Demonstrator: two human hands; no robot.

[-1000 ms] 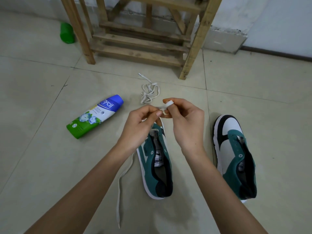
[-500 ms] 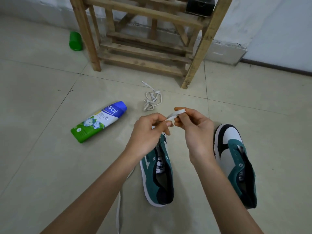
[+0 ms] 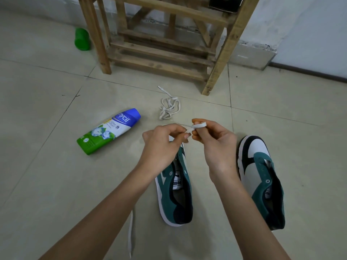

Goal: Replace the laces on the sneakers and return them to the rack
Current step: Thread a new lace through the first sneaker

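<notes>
Both hands — left hand [image 3: 161,145] and right hand [image 3: 216,145] — pinch a flat white shoelace [image 3: 199,125] above the green suede sneaker [image 3: 176,192] on the tiled floor [image 3: 47,175], its mate [image 3: 262,181] beside it.

free: I see open beige tile floor [image 3: 47,184] at far left | blocked: lying green-and-blue plastic bottle [image 3: 108,131], tangled white lace [image 3: 170,107] before wooden slatted rack [image 3: 223,55]

Both hands [image 3: 187,143] on white lace [image 3: 199,125]
</notes>
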